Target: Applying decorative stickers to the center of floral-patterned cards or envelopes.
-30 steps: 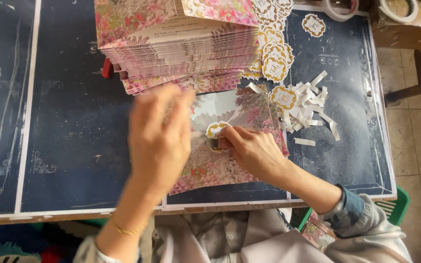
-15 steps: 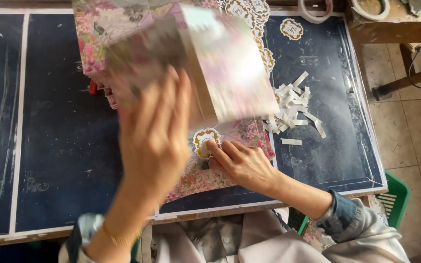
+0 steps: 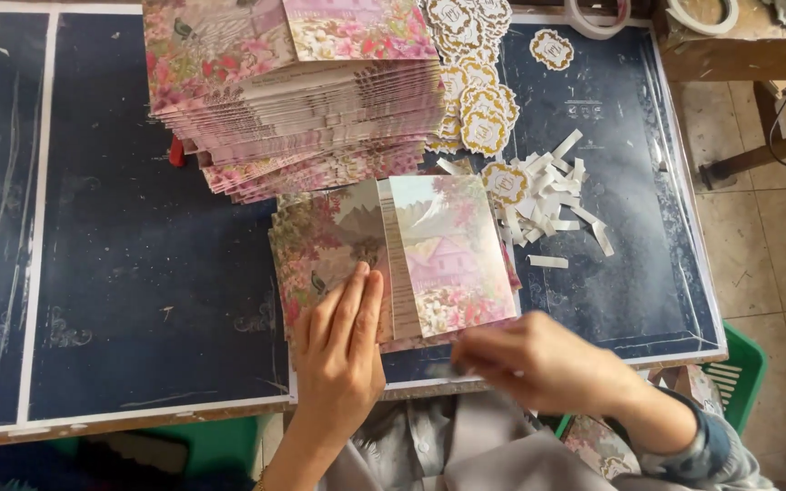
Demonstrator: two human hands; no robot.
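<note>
Nearest the table edge, the right hand [image 3: 539,364] is blurred, fingers curled; whether it grips anything I cannot tell. Beside it the left hand [image 3: 343,350] lies flat, fingers straight, pressing the floral card [image 3: 402,259] on the dark mat [image 3: 138,273]. Beyond lie paper strips [image 3: 552,195], gold stickers [image 3: 479,100] and the card stack [image 3: 302,100]

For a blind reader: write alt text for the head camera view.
A person's left hand presses flat on a folded floral printed card lying on a dark blue work table, while the right hand hovers, blurred, at the table's near edge. Behind lie a tall stack of matching floral cards, gold-edged round paper stickers and scattered white paper strips.
</note>
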